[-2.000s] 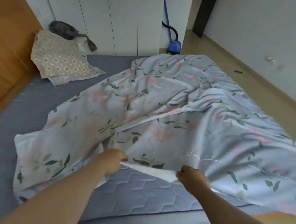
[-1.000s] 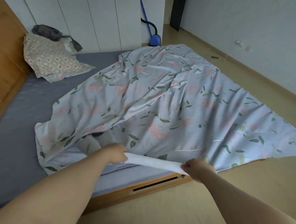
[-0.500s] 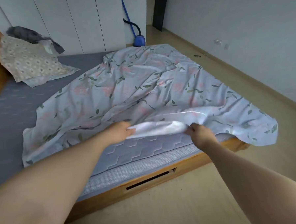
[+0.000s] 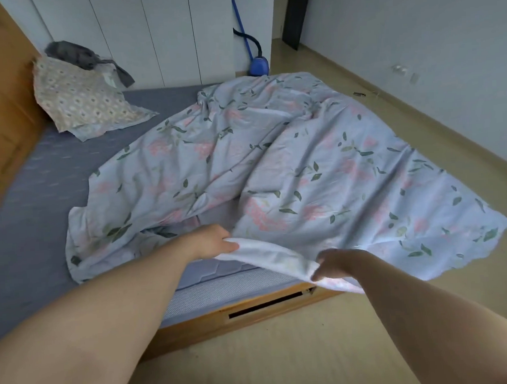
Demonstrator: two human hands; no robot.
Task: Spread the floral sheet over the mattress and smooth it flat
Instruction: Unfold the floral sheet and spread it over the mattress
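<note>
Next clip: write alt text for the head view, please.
The left hand and right hand grip the near edge of a rumpled floral sheet, raised off a grey mattress. The sheet covers only the right part, one corner overhanging the floor; a pillow lies at the far left.

No readable text, labels, brands or numbers — only a floral print, nothing lettered

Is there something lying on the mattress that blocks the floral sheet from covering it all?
Yes. A patterned pillow with a grey cloth on it lies on the far left corner of the mattress, apart from the floral sheet. Nothing else shows.
</note>
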